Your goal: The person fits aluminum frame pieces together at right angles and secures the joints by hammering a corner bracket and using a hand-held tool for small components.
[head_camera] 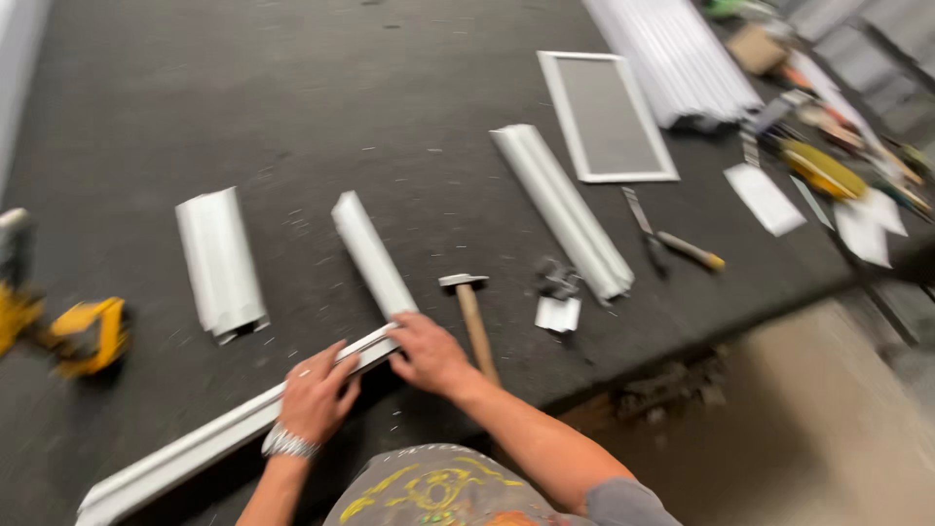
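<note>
- Near the front edge of the dark surface [292, 88], both hands rest on a long white profile strip [195, 448] that runs from the lower left up toward the middle.
- Left hand [317, 394] lies on top of the strip with its fingers curled loosely over it; a metal watch band [289, 444] shows at the wrist.
- Right hand [429, 353] sits at the strip's upper end, fingers bent and closed around the end piece.
- Just beside the right hand lies a hammer [472, 312] with a wooden handle, its head pointing away from the person.
- Beyond the hands lie three shorter white profile pieces, one on the left [220, 263], one in the middle [373, 255] and one on the right [563, 209].
- Farther back sit a white rectangular frame [570, 117] and a stack of long white strips [682, 58].
- At the left edge is a blurred yellow power tool [83, 336].
- A small white offcut [558, 314] lies near the hammer.
</note>
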